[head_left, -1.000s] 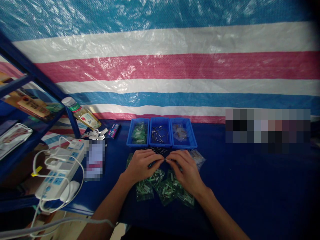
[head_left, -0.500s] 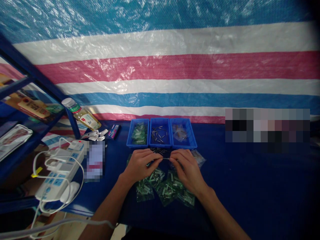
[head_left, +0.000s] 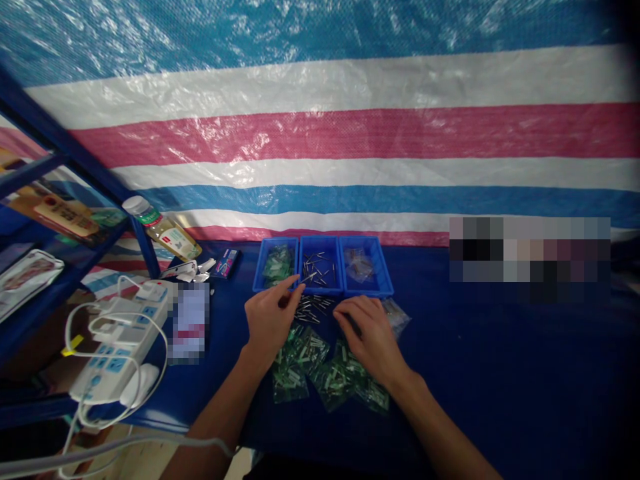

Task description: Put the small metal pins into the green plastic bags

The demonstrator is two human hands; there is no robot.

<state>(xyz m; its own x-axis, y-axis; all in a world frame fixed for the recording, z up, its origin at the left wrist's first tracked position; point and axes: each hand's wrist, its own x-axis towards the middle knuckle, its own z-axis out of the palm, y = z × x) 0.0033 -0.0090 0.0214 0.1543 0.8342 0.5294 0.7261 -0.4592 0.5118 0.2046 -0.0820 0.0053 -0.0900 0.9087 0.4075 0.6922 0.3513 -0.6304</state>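
Note:
My left hand [head_left: 270, 317] reaches to the front edge of the middle blue bin [head_left: 320, 241]. Its thumb and index finger are slightly apart, and a slim metal pin [head_left: 310, 277] shows just beyond their tips, inside the bin. More dark metal pins lie in that bin. A loose pile of pins [head_left: 313, 308] is on the table between my hands. Over the right side of that pile, my right hand [head_left: 373, 333] has its thumb and fingers drawn together; anything between them is hidden. Green-tinted bags of small parts [head_left: 333, 383] lie below both hands.
The left bin [head_left: 256, 283] holds green bags, the right bin [head_left: 385, 280] clear bags. Another clear bag [head_left: 397, 317] lies beside my right hand. Further left are a bottle [head_left: 167, 230], a small box [head_left: 226, 263], a phone-like item [head_left: 190, 323] and a cabled power strip [head_left: 125, 340].
The slim pin was stretched between both hands' fingertips. My left hand has moved up to the middle bin and its fingers have parted; my right hand stays nearly in place.

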